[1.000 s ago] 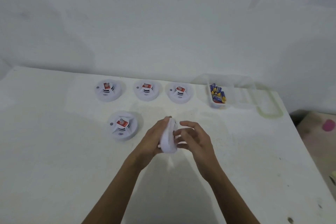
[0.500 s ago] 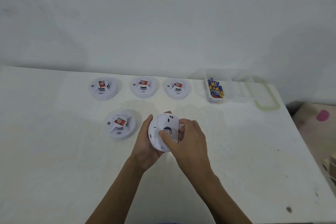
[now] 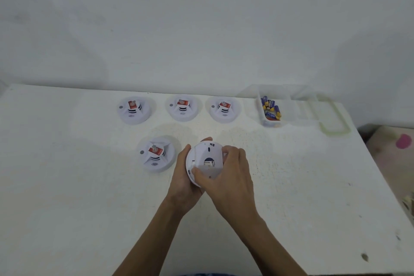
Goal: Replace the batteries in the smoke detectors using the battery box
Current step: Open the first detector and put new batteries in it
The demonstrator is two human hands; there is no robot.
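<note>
I see the white table (image 3: 67,186) filling the lower half of my view, under both forearms, with the pale wall (image 3: 201,29) behind it, far beyond the grip. The clear battery box (image 3: 285,105) sits up and to the right of the grip, well apart from it. Its lid (image 3: 333,119), edged in green, lies just past the box on the side away from my hands.

A row of three smoke detectors (image 3: 183,108) lies beyond the grip and a little to its left, each face up with a red label. A fourth detector (image 3: 156,154) rests just left of the grip, near the left knuckles but not touching them.

The held detector (image 3: 206,161) is raised off the table between both hands, its back turned toward me. My left hand (image 3: 182,182) cups its left rim with curled fingers. My right hand (image 3: 230,175) clasps the right edge, thumb pressed on the back's lower left.

Blue-and-yellow batteries (image 3: 271,108) lie heaped in the box.
</note>
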